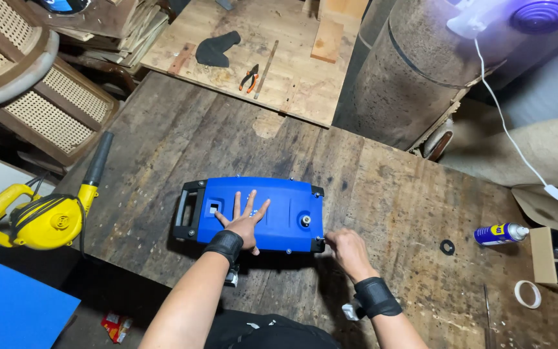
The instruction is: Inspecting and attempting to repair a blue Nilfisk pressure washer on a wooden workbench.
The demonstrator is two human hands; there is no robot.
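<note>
Your left hand (243, 220) lies on smooth, slightly glossy blue plastic casing (259, 213) with matt black plastic ends; your right hand (350, 251) is at its corner. The workbench (382, 187) is rough, stained, worn wood.

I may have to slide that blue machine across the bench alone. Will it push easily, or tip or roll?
The blue machine is probably stiff and fairly heavy: a boxy hard shell with a black handle frame. Lying flat and wide on the rough wooden bench, it looks unlikely to tip or roll. The left hand rests flat on it; the right hand is at its corner.
</note>
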